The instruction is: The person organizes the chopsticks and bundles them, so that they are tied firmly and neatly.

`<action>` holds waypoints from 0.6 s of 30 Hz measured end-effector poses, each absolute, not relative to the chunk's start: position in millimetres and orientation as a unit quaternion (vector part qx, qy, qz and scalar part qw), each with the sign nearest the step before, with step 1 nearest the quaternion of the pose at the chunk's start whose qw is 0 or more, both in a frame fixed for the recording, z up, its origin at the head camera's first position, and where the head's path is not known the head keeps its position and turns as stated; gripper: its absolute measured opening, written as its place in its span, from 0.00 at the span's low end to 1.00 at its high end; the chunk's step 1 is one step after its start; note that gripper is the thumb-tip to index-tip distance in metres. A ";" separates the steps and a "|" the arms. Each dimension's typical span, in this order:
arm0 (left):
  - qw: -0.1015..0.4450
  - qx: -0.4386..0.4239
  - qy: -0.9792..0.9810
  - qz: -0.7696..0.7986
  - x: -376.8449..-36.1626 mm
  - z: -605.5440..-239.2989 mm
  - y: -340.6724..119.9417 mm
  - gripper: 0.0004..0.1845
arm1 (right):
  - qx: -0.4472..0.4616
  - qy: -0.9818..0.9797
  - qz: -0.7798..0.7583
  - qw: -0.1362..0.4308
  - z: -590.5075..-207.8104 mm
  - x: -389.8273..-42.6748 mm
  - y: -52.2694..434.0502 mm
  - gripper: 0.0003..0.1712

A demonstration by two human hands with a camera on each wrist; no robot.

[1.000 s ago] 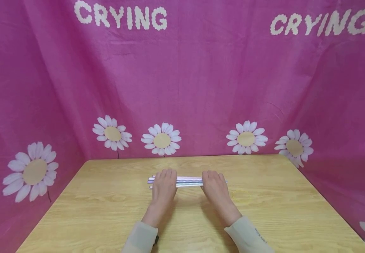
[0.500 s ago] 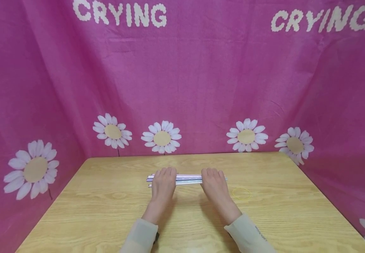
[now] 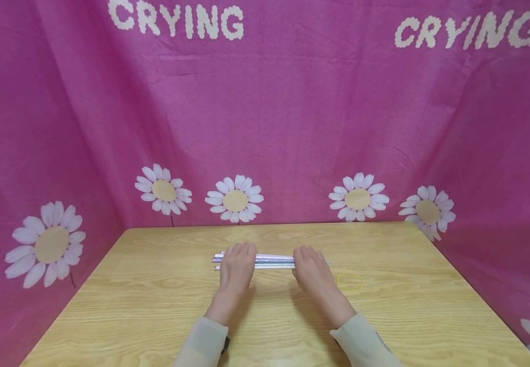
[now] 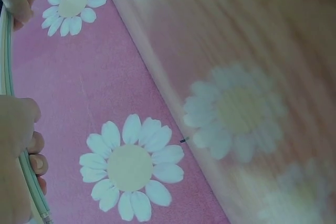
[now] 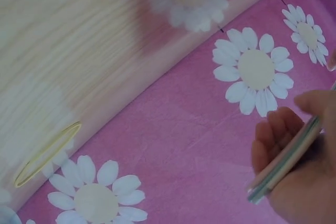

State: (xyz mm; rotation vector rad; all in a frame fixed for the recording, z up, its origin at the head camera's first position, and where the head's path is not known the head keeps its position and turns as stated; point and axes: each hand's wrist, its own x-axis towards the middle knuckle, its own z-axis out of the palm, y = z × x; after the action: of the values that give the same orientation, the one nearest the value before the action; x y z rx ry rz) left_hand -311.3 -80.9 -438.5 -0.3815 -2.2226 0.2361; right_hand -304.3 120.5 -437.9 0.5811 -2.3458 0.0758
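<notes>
Several slim pastel sticks (image 3: 275, 262), purple, white and bluish, lie side by side in a crosswise bundle above the far half of the table. My left hand (image 3: 237, 267) grips the bundle near its left end, where the stick ends spread slightly apart. Farther right, my right hand (image 3: 314, 270) grips the same bundle, and only short tips show past it. In the left wrist view, fingers (image 4: 38, 163) curl round the sticks. The right wrist view shows pale pink and green ends (image 5: 258, 195) poking out of the right hand. A yellow rubber band (image 3: 350, 289) lies beside the right hand.
A light wood-grain table (image 3: 154, 306) spreads under both arms, its back edge meeting a magenta cloth (image 3: 287, 127) printed with white daisies and lettering. The cloth hangs on the left and right sides too. Beige sleeves (image 3: 202, 342) cover both forearms.
Both hands keep their grip on the stick bundle, and it stays almost in place. The view has shifted slightly; the right hand and forearm have moved only a touch.
</notes>
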 end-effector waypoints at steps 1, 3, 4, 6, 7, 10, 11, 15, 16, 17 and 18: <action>0.417 -0.153 -0.891 0.095 -311.1 -438.2 -81.2 0.08 | 0.234 -0.904 0.038 0.355 -437.8 -303.9 121.6 0.15; 0.405 -0.153 -0.896 0.096 -310.5 -437.2 -81.8 0.11 | 0.254 -0.897 0.057 0.357 -437.6 -302.8 123.5 0.15; 0.398 -0.154 -0.899 0.095 -310.2 -436.9 -82.1 0.12 | 0.264 -0.893 0.070 0.356 -436.8 -302.0 124.3 0.15; 0.386 -0.153 -0.905 0.093 -309.6 -436.0 -82.5 0.15 | 0.280 -0.889 0.097 0.349 -435.2 -300.8 125.3 0.17; 0.382 -0.151 -0.907 0.094 -309.4 -435.6 -82.6 0.16 | 0.286 -0.889 0.109 0.340 -434.1 -299.9 125.6 0.19; 0.375 -0.146 -0.910 0.094 -309.2 -435.1 -83.1 0.16 | 0.304 -0.891 0.143 0.305 -429.5 -296.8 126.0 0.26; 0.376 -0.145 -0.910 0.095 -309.3 -435.1 -83.3 0.15 | 0.306 -0.893 0.150 0.294 -428.0 -295.8 125.9 0.29; 0.384 -0.144 -0.907 0.094 -309.7 -435.7 -83.3 0.12 | 0.315 -0.895 0.182 0.260 -420.9 -293.0 125.3 0.36; 0.386 -0.144 -0.906 0.094 -309.7 -435.9 -83.3 0.11 | 0.315 -0.894 0.189 0.256 -419.3 -293.1 125.0 0.37; 0.386 -0.144 -0.906 0.094 -309.8 -436.0 -83.1 0.10 | 0.317 -0.892 0.201 0.252 -417.4 -293.3 124.8 0.37; 0.387 -0.143 -0.906 0.094 -309.8 -436.1 -82.8 0.10 | 0.318 -0.890 0.214 0.249 -415.3 -293.6 124.6 0.36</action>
State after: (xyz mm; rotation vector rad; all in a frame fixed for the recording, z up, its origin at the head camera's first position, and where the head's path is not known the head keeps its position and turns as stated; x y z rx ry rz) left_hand -309.8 -82.8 -436.1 -0.3638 -2.3071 0.2394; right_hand -293.6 124.6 -415.3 0.8656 -2.4236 0.5830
